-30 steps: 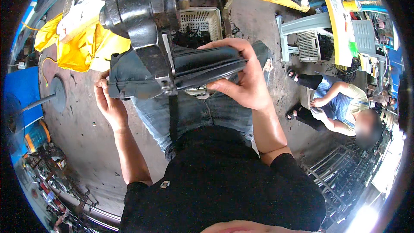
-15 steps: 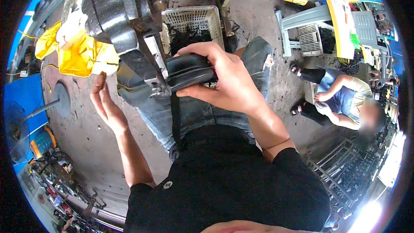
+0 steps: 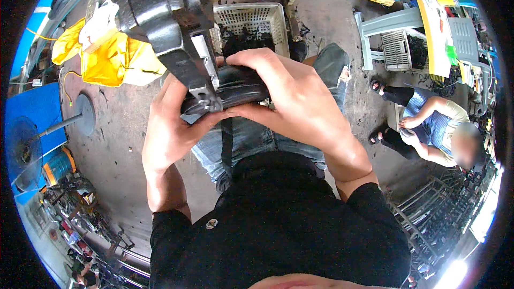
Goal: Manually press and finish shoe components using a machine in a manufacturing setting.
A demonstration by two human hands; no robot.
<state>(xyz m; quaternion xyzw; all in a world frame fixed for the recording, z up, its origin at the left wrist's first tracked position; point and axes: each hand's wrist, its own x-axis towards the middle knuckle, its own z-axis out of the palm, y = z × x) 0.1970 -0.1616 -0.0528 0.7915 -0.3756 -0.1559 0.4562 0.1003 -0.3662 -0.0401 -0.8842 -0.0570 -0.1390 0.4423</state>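
A thick, shiny black rubber ring or tube piece (image 3: 247,86) lies against a black metal machine (image 3: 160,27). Its exact kind cannot be made out. My right hand (image 3: 300,88) is closed round its right end, fingers over the far side and thumb along the near side. On the other end, my left hand (image 3: 168,126) grips the black piece, its fingers partly hidden behind the machine's arm. Between my hands, a narrow silver metal plate (image 3: 206,59) and a small metal jaw (image 3: 206,100) of the machine meet the piece. Both thumbs point toward each other below it.
Beyond my hands stands a pale plastic crate (image 3: 279,21) with black scraps inside. Left are a yellow bag (image 3: 104,64) and a standing fan (image 3: 25,152). A co-worker (image 3: 428,118) sits at the right, near another crate (image 3: 395,51) and metal racks (image 3: 428,198).
My left hand has come in from the open air at the left and taken hold of the piece's left end. My right hand keeps its grip. The whole view has shifted slightly.
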